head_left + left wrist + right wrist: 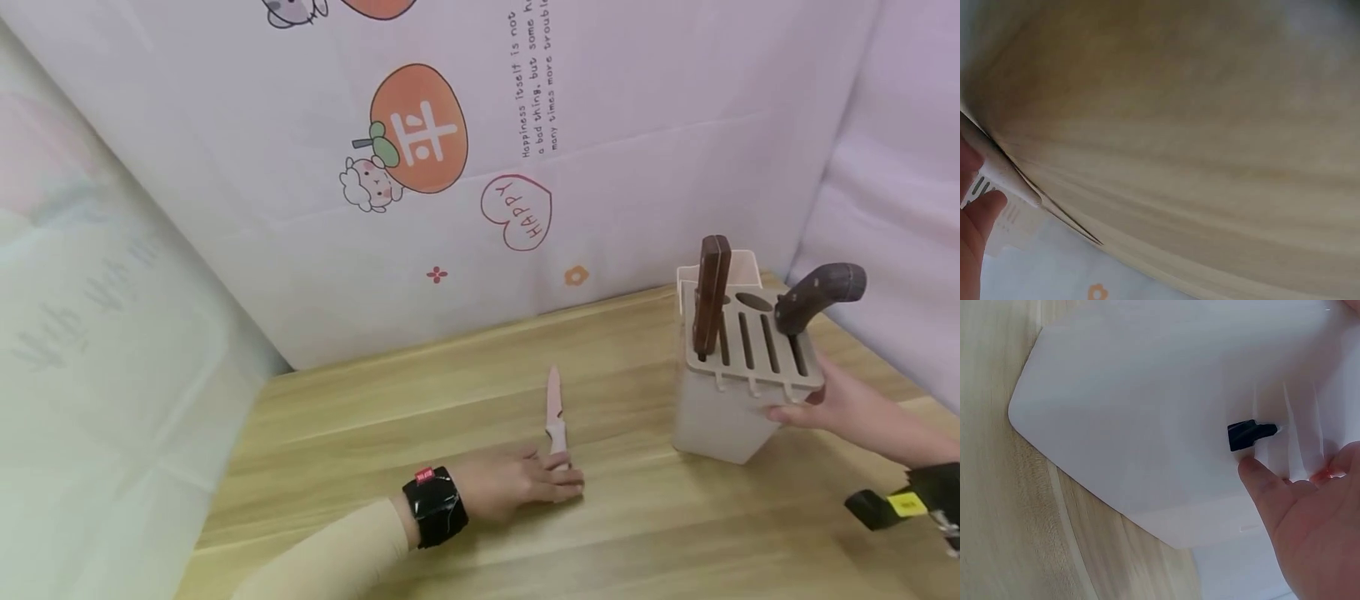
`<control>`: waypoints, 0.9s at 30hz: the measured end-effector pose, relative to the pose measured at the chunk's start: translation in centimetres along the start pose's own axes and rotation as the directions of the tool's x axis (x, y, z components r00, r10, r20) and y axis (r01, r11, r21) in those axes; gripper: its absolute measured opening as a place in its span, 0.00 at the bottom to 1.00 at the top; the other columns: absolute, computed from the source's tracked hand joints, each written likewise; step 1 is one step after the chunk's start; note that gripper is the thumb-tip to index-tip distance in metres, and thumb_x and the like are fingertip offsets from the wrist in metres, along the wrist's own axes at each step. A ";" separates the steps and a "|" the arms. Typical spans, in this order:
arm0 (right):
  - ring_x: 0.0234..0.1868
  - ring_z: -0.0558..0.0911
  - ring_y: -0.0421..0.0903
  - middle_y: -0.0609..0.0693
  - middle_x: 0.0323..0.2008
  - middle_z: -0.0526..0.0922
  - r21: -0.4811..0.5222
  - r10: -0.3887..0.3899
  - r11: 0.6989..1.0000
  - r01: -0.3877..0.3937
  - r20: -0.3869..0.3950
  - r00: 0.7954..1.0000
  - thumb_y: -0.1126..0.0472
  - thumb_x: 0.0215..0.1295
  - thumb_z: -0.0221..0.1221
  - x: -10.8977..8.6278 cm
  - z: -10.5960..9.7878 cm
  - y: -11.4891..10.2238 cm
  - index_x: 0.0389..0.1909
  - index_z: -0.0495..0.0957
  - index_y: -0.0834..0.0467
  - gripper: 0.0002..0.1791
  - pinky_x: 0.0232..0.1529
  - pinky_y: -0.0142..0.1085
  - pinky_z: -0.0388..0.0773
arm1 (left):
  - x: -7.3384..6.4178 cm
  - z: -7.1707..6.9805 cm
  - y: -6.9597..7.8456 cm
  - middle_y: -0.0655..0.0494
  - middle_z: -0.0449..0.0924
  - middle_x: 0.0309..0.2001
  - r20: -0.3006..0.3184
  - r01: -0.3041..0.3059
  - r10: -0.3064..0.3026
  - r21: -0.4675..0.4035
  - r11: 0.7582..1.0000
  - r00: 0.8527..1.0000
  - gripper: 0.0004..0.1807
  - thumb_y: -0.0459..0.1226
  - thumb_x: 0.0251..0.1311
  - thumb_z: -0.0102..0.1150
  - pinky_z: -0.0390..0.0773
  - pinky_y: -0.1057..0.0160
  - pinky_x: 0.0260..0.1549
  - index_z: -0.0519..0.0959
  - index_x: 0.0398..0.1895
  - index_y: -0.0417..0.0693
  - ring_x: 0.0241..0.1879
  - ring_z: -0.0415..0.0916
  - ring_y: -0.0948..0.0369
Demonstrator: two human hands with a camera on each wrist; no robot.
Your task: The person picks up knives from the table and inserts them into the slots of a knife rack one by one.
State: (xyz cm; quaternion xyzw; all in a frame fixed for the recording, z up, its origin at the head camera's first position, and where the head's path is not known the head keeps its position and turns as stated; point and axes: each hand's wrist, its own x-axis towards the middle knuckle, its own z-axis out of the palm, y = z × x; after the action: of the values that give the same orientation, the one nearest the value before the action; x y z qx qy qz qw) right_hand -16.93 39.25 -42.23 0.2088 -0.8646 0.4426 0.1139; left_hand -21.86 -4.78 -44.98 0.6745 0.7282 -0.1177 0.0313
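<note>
A small knife with a pinkish blade [554,396] and a white handle [1007,172] lies on the wooden table, tip pointing toward the back wall. My left hand [517,485] is at the handle's near end; in the left wrist view its fingers [986,209] take the handle between them. To the right stands a whitish knife block [720,417] with a beige slotted top. My right hand [855,408] grips its right side, thumb at the front. A brown-handled knife [712,292] and a dark curved-handled knife [821,296] stick up from the slots.
A printed cloth [300,208] hangs behind the table, with more cloth at left and right. The wooden table [360,442] reaches under both arms. Small hooks [753,387] stick out along the block top's front edge.
</note>
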 end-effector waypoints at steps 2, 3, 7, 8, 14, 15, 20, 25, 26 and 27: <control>0.44 0.72 0.23 0.21 0.51 0.68 -0.001 -0.002 1.000 0.002 -0.001 1.000 0.80 0.42 0.68 0.0 0.0 0.0 0.67 0.57 0.43 0.54 0.31 0.26 0.80 | 0.4 -0.4 0.0 0.62 0.52 0.74 0.015 -0.008 0.007 0.015 1.000 1.000 0.42 0.24 0.56 0.58 0.55 0.57 0.70 0.57 0.74 0.56 0.72 0.42 0.60; 0.44 0.73 0.24 0.22 0.51 0.69 0.003 -0.004 1.000 0.004 0.000 1.000 0.80 0.42 0.68 0.0 0.1 0.0 0.66 0.57 0.42 0.53 0.31 0.26 0.81 | 0.6 -0.6 0.0 0.61 0.54 0.73 0.016 -0.019 0.018 0.037 0.999 1.000 0.40 0.25 0.57 0.57 0.57 0.57 0.70 0.59 0.73 0.55 0.72 0.44 0.59; 0.43 0.74 0.25 0.23 0.49 0.70 0.007 0.016 1.000 -0.017 0.011 1.000 0.78 0.44 0.69 0.0 0.6 -0.2 0.62 0.58 0.38 0.50 0.29 0.29 0.82 | 1.2 -1.5 -0.3 0.59 0.62 0.70 0.032 -0.067 0.064 0.100 0.993 0.997 0.33 0.27 0.61 0.57 0.60 0.59 0.68 0.66 0.69 0.54 0.70 0.53 0.57; 0.43 0.74 0.25 0.23 0.50 0.70 0.007 0.015 1.000 -0.015 0.014 1.000 0.78 0.45 0.69 0.0 0.7 -0.2 0.63 0.58 0.39 0.50 0.29 0.30 0.82 | 1.4 -1.7 -0.4 0.59 0.63 0.69 0.041 -0.079 0.075 0.118 0.990 0.996 0.31 0.27 0.61 0.57 0.61 0.61 0.67 0.67 0.68 0.55 0.69 0.56 0.57; 0.44 0.72 0.24 0.23 0.52 0.67 -0.006 -0.005 1.000 0.005 0.014 1.000 0.78 0.44 0.69 0.1 0.9 -0.4 0.68 0.57 0.47 0.52 0.29 0.31 0.82 | 2.2 -2.7 -0.6 0.62 0.67 0.67 0.100 -0.069 0.060 0.090 0.994 0.993 0.24 0.30 0.65 0.57 0.62 0.72 0.63 0.73 0.63 0.59 0.68 0.58 0.60; 0.45 0.72 0.24 0.23 0.52 0.67 -0.010 -0.004 1.000 0.005 0.014 1.000 0.78 0.44 0.69 0.1 0.9 -0.4 0.68 0.57 0.47 0.51 0.29 0.31 0.82 | 2.2 -2.8 -0.6 0.62 0.67 0.66 0.096 -0.063 0.056 0.065 0.996 0.994 0.24 0.31 0.65 0.57 0.62 0.72 0.63 0.74 0.62 0.58 0.68 0.57 0.60; 0.46 0.71 0.24 0.23 0.55 0.65 -0.007 0.005 1.000 -0.005 0.033 0.999 0.78 0.45 0.68 0.4 0.8 -0.8 0.72 0.52 0.54 0.54 0.30 0.32 0.83 | 2.2 -2.9 -1.0 0.56 0.72 0.64 -0.028 -0.081 0.081 -0.015 0.997 0.996 0.21 0.29 0.64 0.57 0.59 0.72 0.65 0.76 0.61 0.52 0.67 0.60 0.59; 0.46 0.72 0.25 0.24 0.55 0.65 0.020 0.031 0.999 -0.032 0.042 0.999 0.79 0.48 0.67 0.5 0.6 -1.0 0.74 0.48 0.53 0.55 0.30 0.32 0.83 | 1.5 -4.3 -1.3 0.49 0.75 0.60 -0.261 -0.085 0.071 -0.043 0.995 0.963 0.21 0.23 0.63 0.54 0.57 0.72 0.66 0.75 0.59 0.43 0.64 0.65 0.57; 0.46 0.72 0.24 0.24 0.54 0.65 0.021 0.033 0.999 -0.034 0.042 0.999 0.79 0.48 0.67 0.5 0.6 -1.0 0.74 0.48 0.53 0.55 0.30 0.32 0.83 | 1.3 -4.7 -1.3 0.48 0.75 0.60 -0.306 -0.076 0.052 -0.067 0.995 0.951 0.22 0.21 0.61 0.54 0.58 0.73 0.65 0.75 0.59 0.41 0.63 0.66 0.57; 0.46 0.72 0.24 0.24 0.54 0.65 0.019 0.028 0.999 -0.029 0.040 0.999 0.79 0.48 0.67 0.5 0.5 -1.0 0.74 0.48 0.53 0.55 0.31 0.31 0.83 | 1.1 -5.2 -1.3 0.48 0.75 0.59 -0.348 -0.059 0.026 -0.083 0.995 0.937 0.23 0.20 0.60 0.53 0.58 0.73 0.65 0.74 0.59 0.41 0.63 0.66 0.58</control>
State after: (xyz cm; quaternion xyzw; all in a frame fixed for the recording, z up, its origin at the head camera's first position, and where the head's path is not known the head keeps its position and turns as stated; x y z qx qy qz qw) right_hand -16.90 38.19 -41.66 0.2063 -0.8652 0.4485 0.0881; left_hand -22.70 -2.68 -39.98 0.6981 0.7122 0.0374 -0.0636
